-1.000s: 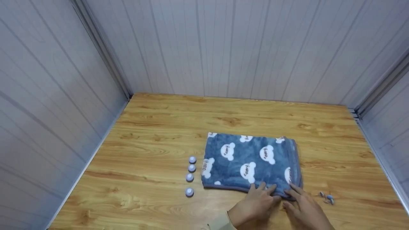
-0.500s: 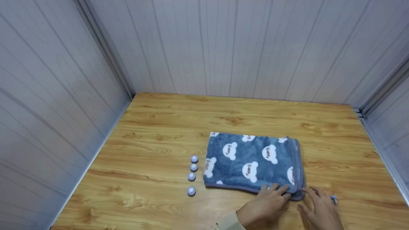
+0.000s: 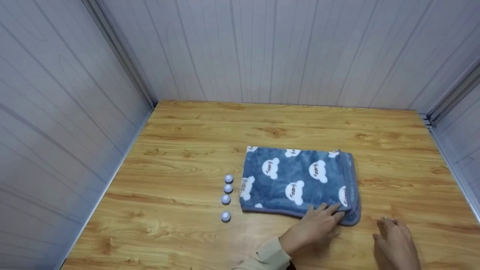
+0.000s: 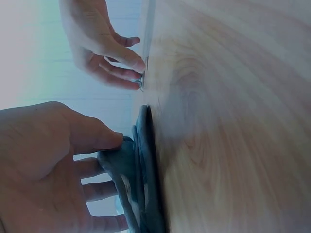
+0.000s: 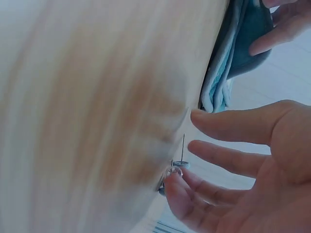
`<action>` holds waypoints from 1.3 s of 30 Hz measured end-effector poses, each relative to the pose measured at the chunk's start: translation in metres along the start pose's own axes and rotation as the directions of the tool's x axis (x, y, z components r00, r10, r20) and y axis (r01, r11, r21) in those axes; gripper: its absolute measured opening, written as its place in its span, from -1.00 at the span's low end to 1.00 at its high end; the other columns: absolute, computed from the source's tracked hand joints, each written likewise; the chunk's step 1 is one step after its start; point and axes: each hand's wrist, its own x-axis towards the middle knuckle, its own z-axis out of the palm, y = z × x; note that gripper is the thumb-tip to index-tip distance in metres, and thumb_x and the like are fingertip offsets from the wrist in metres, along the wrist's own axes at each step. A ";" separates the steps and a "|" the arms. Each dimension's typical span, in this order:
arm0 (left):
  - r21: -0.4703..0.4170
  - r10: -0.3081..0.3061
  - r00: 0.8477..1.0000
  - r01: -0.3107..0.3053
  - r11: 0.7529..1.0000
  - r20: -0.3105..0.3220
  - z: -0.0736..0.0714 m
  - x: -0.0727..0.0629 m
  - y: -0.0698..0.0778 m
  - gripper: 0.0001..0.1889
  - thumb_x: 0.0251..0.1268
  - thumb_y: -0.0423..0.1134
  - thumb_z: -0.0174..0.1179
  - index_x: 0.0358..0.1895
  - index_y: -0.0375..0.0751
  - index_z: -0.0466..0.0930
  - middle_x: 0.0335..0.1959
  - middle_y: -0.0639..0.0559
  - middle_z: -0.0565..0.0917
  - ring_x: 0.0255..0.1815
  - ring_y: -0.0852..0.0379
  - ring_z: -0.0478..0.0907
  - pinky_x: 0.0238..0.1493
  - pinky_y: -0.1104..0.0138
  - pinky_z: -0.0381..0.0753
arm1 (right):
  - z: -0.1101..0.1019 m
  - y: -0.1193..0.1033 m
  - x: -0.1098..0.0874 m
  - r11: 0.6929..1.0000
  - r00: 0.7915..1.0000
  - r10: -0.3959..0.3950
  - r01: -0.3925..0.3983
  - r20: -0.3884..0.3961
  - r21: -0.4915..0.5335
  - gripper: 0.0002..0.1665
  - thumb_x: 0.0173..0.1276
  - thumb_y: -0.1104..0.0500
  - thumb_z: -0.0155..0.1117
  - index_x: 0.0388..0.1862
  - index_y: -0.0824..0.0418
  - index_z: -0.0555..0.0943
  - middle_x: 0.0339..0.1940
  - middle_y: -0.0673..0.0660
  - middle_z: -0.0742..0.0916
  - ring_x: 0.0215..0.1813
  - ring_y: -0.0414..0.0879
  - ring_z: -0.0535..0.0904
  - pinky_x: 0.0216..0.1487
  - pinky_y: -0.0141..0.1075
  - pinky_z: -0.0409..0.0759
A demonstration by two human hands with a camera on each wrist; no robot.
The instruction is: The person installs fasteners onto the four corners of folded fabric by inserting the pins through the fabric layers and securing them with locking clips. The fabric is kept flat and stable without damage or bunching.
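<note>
A folded blue fleece blanket [image 3: 281,183] with white bear-head prints lies on the wooden table. At its near right corner my left hand [image 3: 317,225] pinches the upper layers between thumb and fingers; in the left wrist view this edge [image 4: 116,165] stands raised off the layers beneath. My right hand [image 3: 397,240] is low over the table, right of the blanket. Its thumb and index finger are apart in the right wrist view, and its other fingertips touch small pieces there. One piece is a pin [image 5: 182,162] with a thin needle pointing up from a round head.
Several small pale round caps [image 3: 225,216] stand in a column on the table left of the blanket. Pale panel walls [image 3: 255,52] enclose the wooden table [image 3: 180,150] at the back and both sides.
My right hand has left the blanket corner and moved right to the small pins. My left hand stays at the blanket's near edge, shifted slightly right toward the corner.
</note>
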 end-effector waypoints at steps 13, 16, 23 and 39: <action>-0.225 -0.022 0.995 -0.001 0.974 -0.098 -0.003 -0.002 -0.009 -0.51 0.44 -0.19 -0.05 0.41 0.11 0.24 0.42 0.20 0.19 0.34 0.20 0.23 0.21 0.21 0.36 | -0.005 0.008 -0.002 0.992 0.991 -0.110 0.114 -0.071 0.059 -0.95 0.10 0.46 0.28 -0.45 0.49 0.60 -0.41 0.29 0.62 -0.19 0.31 0.55 -0.27 0.01 0.53; -0.228 0.001 0.986 -0.039 0.973 -0.168 -0.003 -0.003 -0.012 -0.50 0.41 -0.26 -0.03 0.40 0.03 0.27 0.39 0.15 0.24 0.30 0.20 0.29 0.27 0.28 0.29 | -0.004 0.010 -0.002 0.987 0.986 -0.144 0.150 -0.088 0.064 -0.97 0.08 0.47 0.29 -0.50 0.47 0.61 -0.50 0.22 0.66 -0.28 0.27 0.59 -0.31 0.00 0.55; -0.308 -0.002 0.970 -0.075 0.948 -0.242 -0.003 -0.005 -0.017 -0.49 0.37 -0.32 -0.02 0.38 0.01 0.30 0.38 0.11 0.26 0.28 0.25 0.30 0.16 0.39 0.38 | -0.006 0.008 -0.005 0.991 0.991 -0.113 0.117 -0.069 0.066 -0.97 0.07 0.44 0.30 -0.52 0.39 0.62 -0.53 0.12 0.65 -0.40 0.09 0.58 -0.37 -0.04 0.52; -0.434 -0.083 0.938 -0.076 0.898 -0.337 -0.004 -0.006 -0.024 -0.41 0.28 -0.40 0.05 0.41 -0.13 0.24 0.38 0.03 0.27 0.26 0.25 0.32 0.03 0.57 0.37 | -0.006 -0.021 -0.012 0.966 0.957 -0.191 0.223 -0.219 0.130 -0.94 0.03 0.44 0.30 -0.45 0.42 0.66 -0.54 0.12 0.68 -0.47 -0.04 0.59 -0.50 -0.31 0.51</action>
